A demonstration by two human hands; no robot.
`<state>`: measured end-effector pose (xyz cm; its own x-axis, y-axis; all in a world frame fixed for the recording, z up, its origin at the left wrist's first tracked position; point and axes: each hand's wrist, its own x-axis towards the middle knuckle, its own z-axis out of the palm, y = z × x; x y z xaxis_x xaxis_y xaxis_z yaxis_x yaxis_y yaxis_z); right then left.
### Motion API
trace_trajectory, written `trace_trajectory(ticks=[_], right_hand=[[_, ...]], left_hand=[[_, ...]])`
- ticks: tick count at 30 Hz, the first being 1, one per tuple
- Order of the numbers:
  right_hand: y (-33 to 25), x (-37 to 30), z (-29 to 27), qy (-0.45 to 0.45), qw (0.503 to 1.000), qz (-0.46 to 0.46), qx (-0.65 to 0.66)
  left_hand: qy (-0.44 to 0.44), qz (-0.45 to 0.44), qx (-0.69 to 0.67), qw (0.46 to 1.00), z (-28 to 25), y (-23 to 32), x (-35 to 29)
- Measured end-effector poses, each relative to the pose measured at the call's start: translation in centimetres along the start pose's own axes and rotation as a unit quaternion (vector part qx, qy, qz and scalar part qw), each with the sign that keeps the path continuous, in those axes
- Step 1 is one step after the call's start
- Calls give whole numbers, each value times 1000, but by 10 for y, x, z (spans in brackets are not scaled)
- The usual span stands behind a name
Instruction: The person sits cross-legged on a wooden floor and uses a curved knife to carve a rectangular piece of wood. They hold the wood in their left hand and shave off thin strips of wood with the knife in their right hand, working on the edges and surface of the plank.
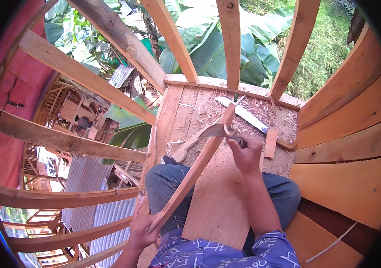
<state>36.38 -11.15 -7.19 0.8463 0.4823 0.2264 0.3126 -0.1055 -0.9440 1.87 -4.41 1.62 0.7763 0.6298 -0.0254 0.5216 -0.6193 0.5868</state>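
Note:
My left hand (142,228) grips the near end of a long wooden slat (195,172) that runs diagonally up to the plank floor. My right hand (245,154) is closed around the handle of a curved metal blade (215,130), whose edge lies against the slat's upper part. My knees in blue jeans (168,178) sit under the slat. Wood shavings (226,109) cover the floor beyond the blade.
A long machete (253,120) and a small wood offcut (270,143) lie on the plank floor (217,201). Angled wooden rails (79,76) fence the left and far sides. Plank wall (351,147) stands at right. Corrugated roofing (87,196) and banana leaves (217,49) lie below.

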Motion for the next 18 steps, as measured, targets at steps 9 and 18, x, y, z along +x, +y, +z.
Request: trace_trajectory(ticks=[9, 18], right_hand=[[2, 8, -13, 36, 999, -2, -19], [-4, -17, -3, 0, 983, -178, -50]], left_hand=[[12, 4, 1, 1000, 2, 7, -2], [30, 21, 7, 999, 5, 0, -10]])
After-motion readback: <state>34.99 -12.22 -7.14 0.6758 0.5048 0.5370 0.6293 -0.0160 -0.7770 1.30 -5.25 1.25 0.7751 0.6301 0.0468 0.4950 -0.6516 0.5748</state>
